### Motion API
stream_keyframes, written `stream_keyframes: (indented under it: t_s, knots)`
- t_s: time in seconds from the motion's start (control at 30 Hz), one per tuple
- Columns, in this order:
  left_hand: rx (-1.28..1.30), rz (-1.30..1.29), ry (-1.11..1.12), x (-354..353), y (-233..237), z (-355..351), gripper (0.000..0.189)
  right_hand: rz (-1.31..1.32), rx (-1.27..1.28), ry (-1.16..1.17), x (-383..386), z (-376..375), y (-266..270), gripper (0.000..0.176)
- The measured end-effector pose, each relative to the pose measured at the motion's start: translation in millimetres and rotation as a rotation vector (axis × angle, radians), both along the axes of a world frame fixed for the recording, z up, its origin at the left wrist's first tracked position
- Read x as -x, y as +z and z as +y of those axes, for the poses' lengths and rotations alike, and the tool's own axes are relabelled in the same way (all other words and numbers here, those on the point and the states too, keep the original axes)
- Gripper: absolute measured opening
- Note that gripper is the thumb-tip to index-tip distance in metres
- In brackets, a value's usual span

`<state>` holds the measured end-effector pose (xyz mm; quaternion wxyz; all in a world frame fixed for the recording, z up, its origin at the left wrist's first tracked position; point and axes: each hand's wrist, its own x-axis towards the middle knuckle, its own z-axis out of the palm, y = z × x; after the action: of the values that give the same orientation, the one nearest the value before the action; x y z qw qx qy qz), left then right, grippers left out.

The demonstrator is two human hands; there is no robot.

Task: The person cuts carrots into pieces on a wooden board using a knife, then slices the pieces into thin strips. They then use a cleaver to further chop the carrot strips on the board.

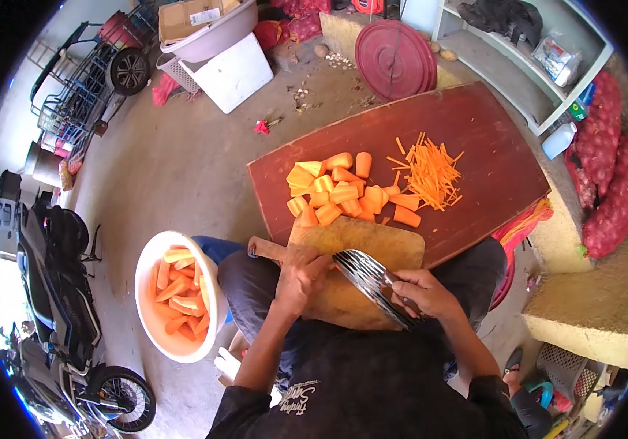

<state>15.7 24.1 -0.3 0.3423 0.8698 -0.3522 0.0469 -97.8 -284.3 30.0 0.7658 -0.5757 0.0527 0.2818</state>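
Observation:
My right hand (424,293) is wrapped round the handle of a broad knife (361,269), whose dark blade has light streaks. The blade lies over a worn wooden cutting board (380,238) across my lap. My left hand (304,279) is closed on the board beside the blade tip, and a bit of orange carrot shows at its fingertips, mostly hidden. Past the board, cut carrot chunks (343,192) lie in a heap on a red-brown wooden table (497,146). To their right is a loose pile of thin carrot strips (432,174).
A white tub (215,322) of peeled carrots (182,293) stands at my left. Motorbikes (58,271) are parked further left. Red mesh sacks (618,197) and a shelf (490,62) are at the right. Round red lids (394,60) lean behind the table. Another person's foot (511,366) shows lower right.

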Motion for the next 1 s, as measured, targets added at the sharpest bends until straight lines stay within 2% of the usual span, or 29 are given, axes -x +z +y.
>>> stream_keyframes:
  t_s: [0.1, 0.17, 0.2, 0.33, 0.37, 0.43, 0.5, 0.57, 0.67, 0.87, 0.9, 1.0]
  knots:
    - [0.065, -0.060, -0.033, -9, 25, -39, 0.018, -0.039, 0.056, -0.073, 5, -18, 27, 0.035]
    - [0.192, -0.152, -0.052, -28, 32, -77, 0.020, -0.085, 0.149, -0.220, 12, -34, 42, 0.037]
    - [0.172, -0.169, -0.070, -39, 30, -96, 0.020, -0.108, 0.197, -0.290, 15, -41, 49, 0.038]
    - [0.129, -0.274, -0.209, -87, 31, -179, 0.014, -0.300, 0.190, -0.792, 24, -60, 63, 0.039]
    - [0.076, -0.303, -0.221, -93, 33, -193, 0.014, -0.379, 0.272, -0.822, 25, -72, 50, 0.046]
    - [-0.012, -0.331, -0.207, -98, 30, -207, 0.015, -0.356, 0.348, -0.836, 34, -80, 44, 0.046]
    - [0.051, -0.299, -0.175, -95, 23, -200, 0.016, -0.301, 0.364, -0.834, 44, -81, 38, 0.047]
    - [0.109, -0.259, -0.119, -90, 10, -179, 0.019, -0.251, 0.343, -0.818, 50, -75, 23, 0.047]
    - [0.064, -0.203, -0.042, -91, -4, -133, 0.020, -0.215, 0.279, -0.766, 51, -62, 12, 0.046]
    - [-0.103, -0.208, 0.187, -104, 1, -80, 0.037, -0.240, 0.172, -0.650, 34, -35, 15, 0.042]
    - [-0.156, -0.155, 0.169, -108, 0, -78, 0.044, -0.243, 0.163, -0.634, 31, -31, 14, 0.038]
    - [-0.119, -0.157, 0.131, -117, -8, -79, 0.047, -0.262, 0.163, -0.557, 26, -18, 19, 0.035]
